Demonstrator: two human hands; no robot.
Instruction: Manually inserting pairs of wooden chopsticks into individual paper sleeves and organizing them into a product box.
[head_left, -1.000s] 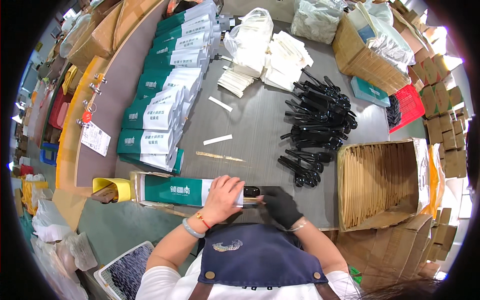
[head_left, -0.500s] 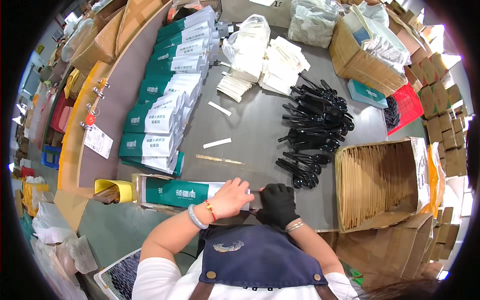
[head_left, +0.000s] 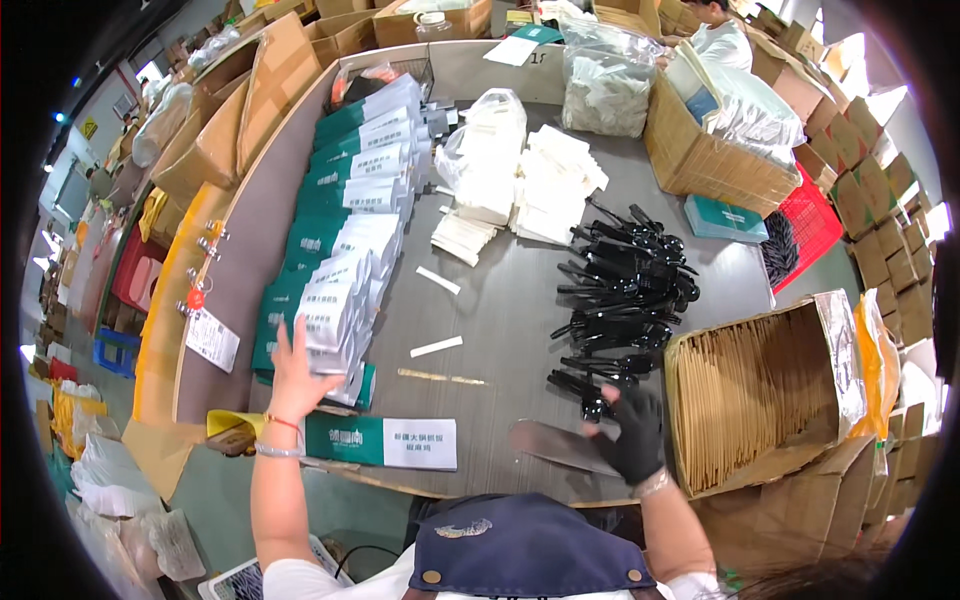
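Head view: two white paper strips lie in the middle, and one green and white packet lies flat, below and left of the middle. The row of packets on the left and the heap of black spoons on the right overlap too much to count. The left hand is open, fingers spread and pointing up, at the row's lower end. The right hand, in a black glove, is by the lowest spoons, over one end of a flat brown piece; its grip is too blurry to tell. Half a second ago both hands were at the one packet; now they have moved apart.
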